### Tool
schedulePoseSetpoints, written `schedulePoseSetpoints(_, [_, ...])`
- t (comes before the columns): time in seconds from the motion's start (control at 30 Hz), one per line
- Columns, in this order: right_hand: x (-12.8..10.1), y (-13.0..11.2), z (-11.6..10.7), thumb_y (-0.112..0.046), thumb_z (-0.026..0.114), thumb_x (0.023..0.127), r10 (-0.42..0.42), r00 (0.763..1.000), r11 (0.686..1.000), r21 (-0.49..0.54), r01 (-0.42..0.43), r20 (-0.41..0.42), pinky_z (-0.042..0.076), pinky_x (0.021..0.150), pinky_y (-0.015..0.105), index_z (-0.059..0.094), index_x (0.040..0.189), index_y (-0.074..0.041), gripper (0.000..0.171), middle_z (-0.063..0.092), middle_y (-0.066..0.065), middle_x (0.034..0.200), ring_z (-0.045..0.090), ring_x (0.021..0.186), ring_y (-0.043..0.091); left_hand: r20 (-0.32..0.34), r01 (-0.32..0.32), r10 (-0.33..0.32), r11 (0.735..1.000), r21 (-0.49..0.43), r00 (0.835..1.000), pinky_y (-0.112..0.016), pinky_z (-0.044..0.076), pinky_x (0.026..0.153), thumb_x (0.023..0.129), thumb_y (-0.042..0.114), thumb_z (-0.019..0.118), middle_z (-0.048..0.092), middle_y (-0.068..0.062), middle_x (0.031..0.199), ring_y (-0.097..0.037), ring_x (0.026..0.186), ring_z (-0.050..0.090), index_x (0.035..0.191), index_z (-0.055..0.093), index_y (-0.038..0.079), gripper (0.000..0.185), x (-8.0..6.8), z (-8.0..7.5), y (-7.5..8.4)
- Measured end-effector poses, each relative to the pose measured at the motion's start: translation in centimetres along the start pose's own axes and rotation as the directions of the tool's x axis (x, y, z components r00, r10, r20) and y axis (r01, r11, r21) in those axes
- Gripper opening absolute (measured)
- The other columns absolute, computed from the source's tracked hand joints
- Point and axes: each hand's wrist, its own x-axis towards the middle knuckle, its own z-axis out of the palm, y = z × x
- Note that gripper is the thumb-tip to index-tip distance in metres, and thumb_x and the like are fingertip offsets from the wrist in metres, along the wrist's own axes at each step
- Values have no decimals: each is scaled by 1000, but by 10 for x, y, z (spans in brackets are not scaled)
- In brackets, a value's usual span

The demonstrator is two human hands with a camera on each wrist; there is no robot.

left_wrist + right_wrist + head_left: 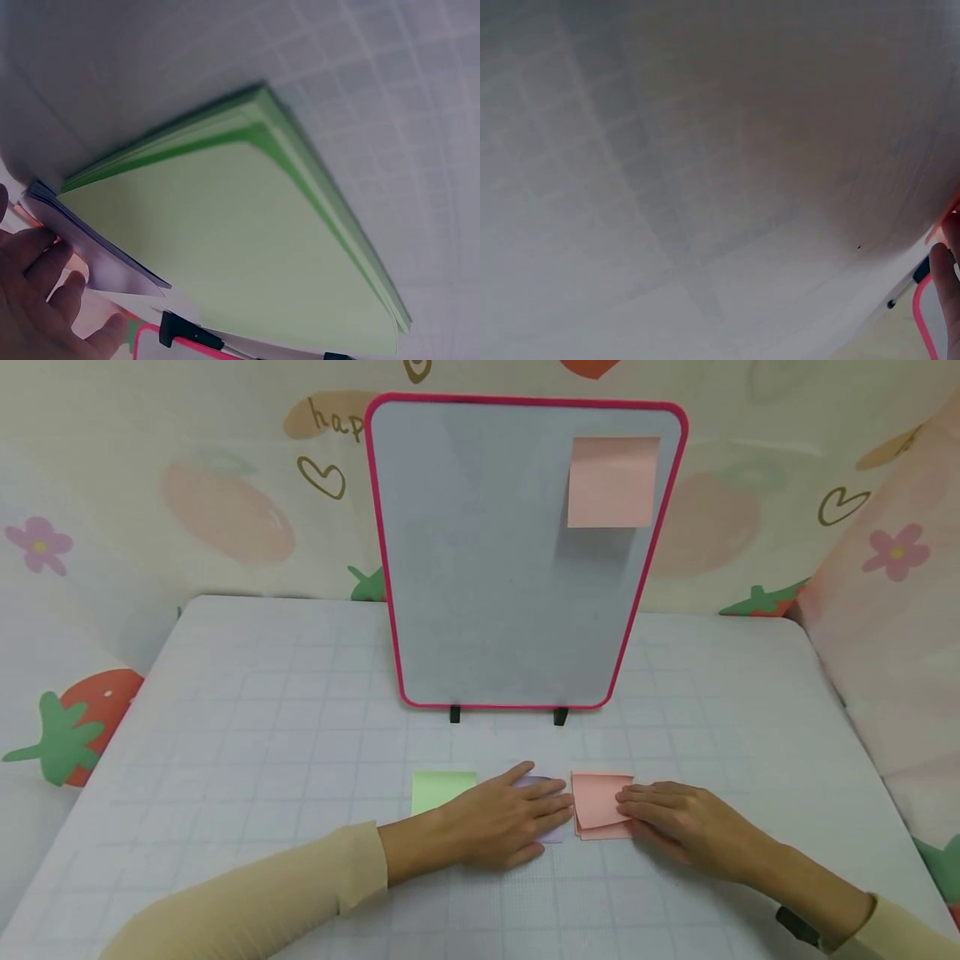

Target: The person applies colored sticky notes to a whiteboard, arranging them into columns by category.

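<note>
Leftmost on the grid-patterned table (pixel 262 693), a green sticky-note pad (pixel 442 788) lies flat near the front edge. The left wrist view shows it as a stack of many sheets with its edges slightly fanned.

Just right of it, the left hand (pixel 504 822) lies palm down on a lilac sticky-note pad (pixel 553 835), covering most of it; only a strip of the pad shows under and beyond the fingers. The fingers are extended and flat, pressing rather than gripping, with the fingertips reaching the edge of the neighbouring pink pad. In the left wrist view, the lilac sheets sit against the green stack beside the fingers.

Next right, the pink sticky-note pad (pixel 596 806) rests on the table, its top sheet skewed relative to the sheets beneath. The right hand (pixel 686 831) has its fingertips on the right edge of that top sheet. The fingers are nearly straight; whether the thumb pinches the sheet from below cannot be determined. The right wrist view shows mostly table surface and does not settle this.

Behind the pads, a pink-framed whiteboard (pixel 487 593) stands upright on two black feet. One pink note (pixel 612 482) is stuck in its upper right corner.
</note>
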Motion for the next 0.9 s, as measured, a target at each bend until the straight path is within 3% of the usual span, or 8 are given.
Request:
schedulePoseSetpoints(0.07, [0, -1, -1, -19, 62, 99, 29, 999, 999, 16, -29, 14, 58, 80, 44, 73, 115, -6, 24, 73, 5, 114, 71, 99, 21, -4, -3, 3, 1000, -1, 1000, -44, 26, 118, 104, 46, 39, 38, 7, 157, -13, 147, 30, 154, 39, 21, 56, -1, 0, 0])
schedulePoseSetpoints(0.13, [0, -1, -2, -10, 71, 91, 58, 998, 998, 32, -59, 21, 58, 80, 43, 72, 116, -6, 25, 73, 4, 114, 71, 98, 21, -8, -6, 6, 1000, -5, 1000, -44, 26, 118, 104, 46, 39, 38, 8, 157, -13, 146, 31, 154, 40, 22, 56, -1, 0, 0])
schedulePoseSetpoints(0.23, [0, -2, -3, -17, 62, 99, 82, 997, 996, 45, -82, 10, 59, 78, 42, 71, 117, -5, 23, 74, 4, 111, 71, 96, 21, -13, -11, 10, 1000, -5, 1000, -44, 26, 118, 103, 45, 40, 38, 8, 157, -13, 146, 31, 154, 41, 22, 55, -2, 0, 0])
schedulePoseSetpoints(0.37, [1, -1, -2, -37, 31, 106, 71, 997, 997, 39, -70, -33, 59, 75, 37, 71, 116, -5, 52, 74, 3, 107, 72, 92, 19, -15, -17, 17, 1000, -8, 1000, -43, 26, 117, 103, 45, 40, 38, 9, 157, -13, 146, 31, 154, 40, 23, 55, -2, -1, 0])
schedulePoseSetpoints(0.6, [0, 0, 1, -36, 33, 107, 46, 996, 998, 51, -42, -80, 57, 78, 28, 70, 116, -5, 49, 74, 1, 106, 72, 90, 17, -14, -21, 21, 999, -29, 1000, -43, 26, 118, 104, 44, 40, 38, 9, 157, -12, 146, 32, 154, 41, 23, 54, -2, -3, 0])
schedulePoseSetpoints(0.9, [1, 0, 0, -37, 30, 107, 64, 996, 997, 46, -61, -67, 57, 78, 28, 72, 113, -5, 53, 74, 1, 105, 72, 91, 17, -27, -37, 37, 999, -16, 999, -43, 27, 117, 104, 44, 40, 39, 8, 157, -11, 146, 31, 153, 42, 22, 54, -2, -3, 1])
